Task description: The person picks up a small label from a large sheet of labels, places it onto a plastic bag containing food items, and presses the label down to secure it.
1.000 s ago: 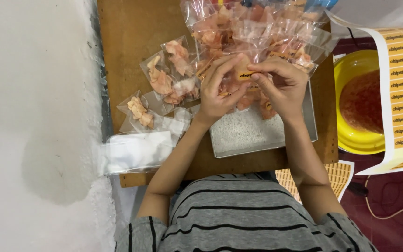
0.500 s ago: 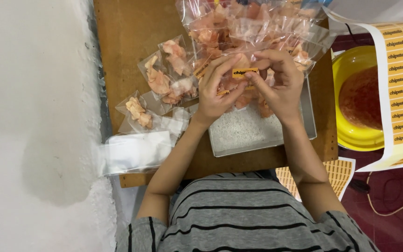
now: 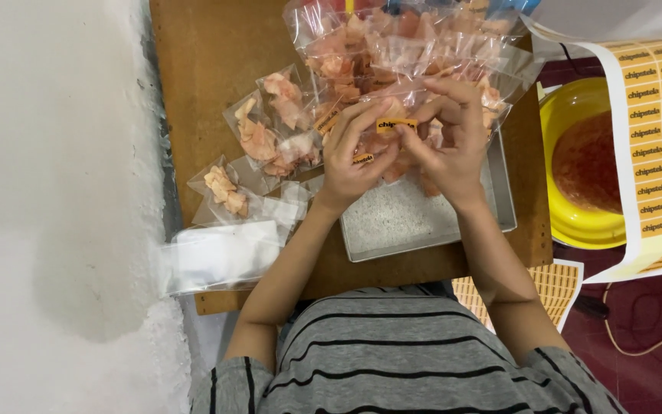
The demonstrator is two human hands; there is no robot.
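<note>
Both my hands meet over a metal tray [image 3: 423, 222] on a brown wooden board [image 3: 216, 61]. My left hand [image 3: 350, 157] and my right hand [image 3: 453, 146] together grip a small clear bag of pale orange chips [image 3: 404, 161]. A small orange sticker [image 3: 394, 123] sits pinched at the fingertips of both hands, on the top of that bag. Behind the hands lies a heap of filled clear bags [image 3: 408, 46].
Two filled bags [image 3: 277, 126] and a smaller one [image 3: 220, 190] lie left of the tray, with a stack of empty clear bags [image 3: 224, 257] at the board's near corner. A yellow bowl of reddish powder [image 3: 584, 165] and an orange sticker sheet [image 3: 657, 130] are at right.
The bag and both hands have shifted slightly away from me, and the fingers have closed in on the orange sticker at the bag's top.
</note>
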